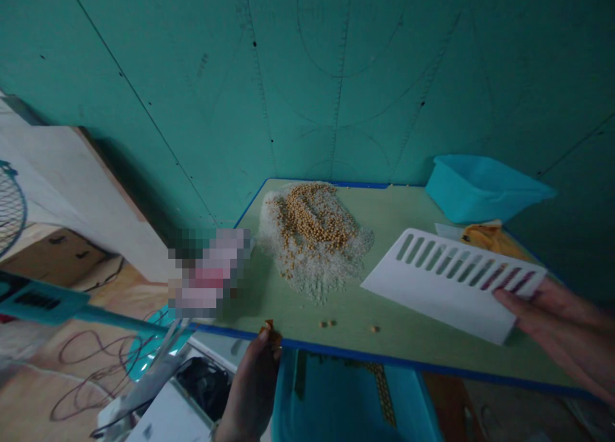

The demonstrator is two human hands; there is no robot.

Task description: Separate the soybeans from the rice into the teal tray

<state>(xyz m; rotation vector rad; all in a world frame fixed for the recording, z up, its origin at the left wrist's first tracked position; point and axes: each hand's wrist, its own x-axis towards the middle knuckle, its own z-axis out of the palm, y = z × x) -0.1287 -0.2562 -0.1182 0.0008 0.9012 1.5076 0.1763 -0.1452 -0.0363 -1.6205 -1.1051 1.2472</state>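
Observation:
My right hand (552,320) is closed on the end of a white slotted scoop (432,301), which it holds tilted over the right part of the pale green tabletop (269,298). To the scoop's left lies a heap of tan, soybean-like beans (321,221) mixed with clear whitish granules (314,278). A few loose beans (375,329) are near the front edge. There, my left hand (252,381) pinches a small orange-brown scrap (270,328); its exact kind is unclear.
A turquoise basin (456,202) stands at the back right, beside a crumpled orange packet (490,242). Below the front edge is a larger blue tub (350,397). A teal fan (41,298) and a cardboard box (55,253) are at the left; cords (79,365) lie on the floor.

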